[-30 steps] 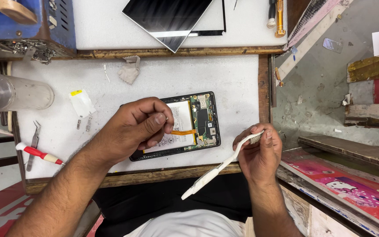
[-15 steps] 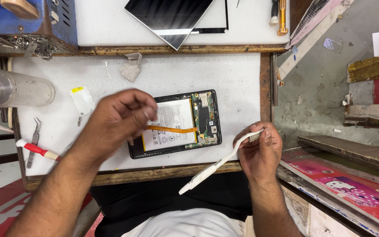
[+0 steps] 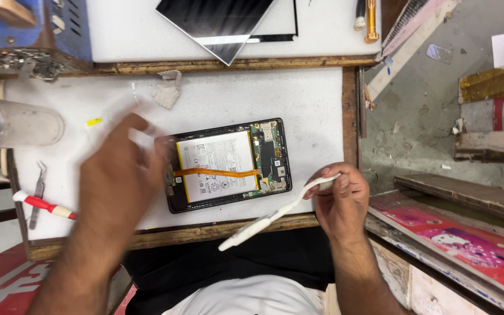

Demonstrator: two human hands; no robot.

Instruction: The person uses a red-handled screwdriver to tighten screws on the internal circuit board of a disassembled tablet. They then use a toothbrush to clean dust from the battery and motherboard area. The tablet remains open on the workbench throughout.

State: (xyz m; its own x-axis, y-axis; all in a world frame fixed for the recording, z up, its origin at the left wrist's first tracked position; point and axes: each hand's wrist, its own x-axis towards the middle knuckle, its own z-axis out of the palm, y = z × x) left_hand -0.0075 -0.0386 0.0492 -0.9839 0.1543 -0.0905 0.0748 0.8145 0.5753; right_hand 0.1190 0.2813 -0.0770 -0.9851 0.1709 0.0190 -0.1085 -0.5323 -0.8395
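Tablet [image 3: 228, 165] lies lengthwise left-to-right; blurred left hand [image 3: 121, 181], fingers spread and empty, overlaps its left end, while right hand [image 3: 339, 201] grips a white strip [image 3: 269, 217] off its right corner.

I count one opened tablet [image 3: 228, 165], one white strip [image 3: 275, 214] and one clear bottle [image 3: 16, 123]. There are one red-handled tool [image 3: 45, 205], one pair of tweezers [image 3: 37, 192] and one dark glass panel [image 3: 220, 23].
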